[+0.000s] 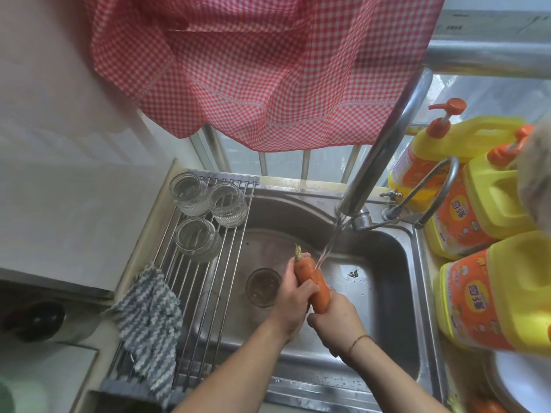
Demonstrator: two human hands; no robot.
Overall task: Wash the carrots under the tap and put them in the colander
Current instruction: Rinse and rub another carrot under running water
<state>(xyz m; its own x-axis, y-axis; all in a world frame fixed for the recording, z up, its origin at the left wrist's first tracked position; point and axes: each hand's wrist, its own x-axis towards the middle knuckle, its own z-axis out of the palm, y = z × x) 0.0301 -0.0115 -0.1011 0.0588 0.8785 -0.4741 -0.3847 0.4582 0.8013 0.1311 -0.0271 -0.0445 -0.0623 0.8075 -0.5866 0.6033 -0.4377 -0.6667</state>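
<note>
Carrot (313,281) sits over the sink (387,263), tilted with its stem end up, and the tap's (384,150) water stream (328,245) strikes its upper part. Left hand (293,302) wraps round the carrot's middle from the left, fingers curled on it. Right hand (335,321) grips the lower end, a thin band on its wrist. Left of the basin, a roll-up rack (208,293) carries three upturned glass jars (193,239) and a striped cloth (149,317). Yellow detergent bottles (489,299) stand at the right. A red checked curtain (253,70) hangs above.
</note>
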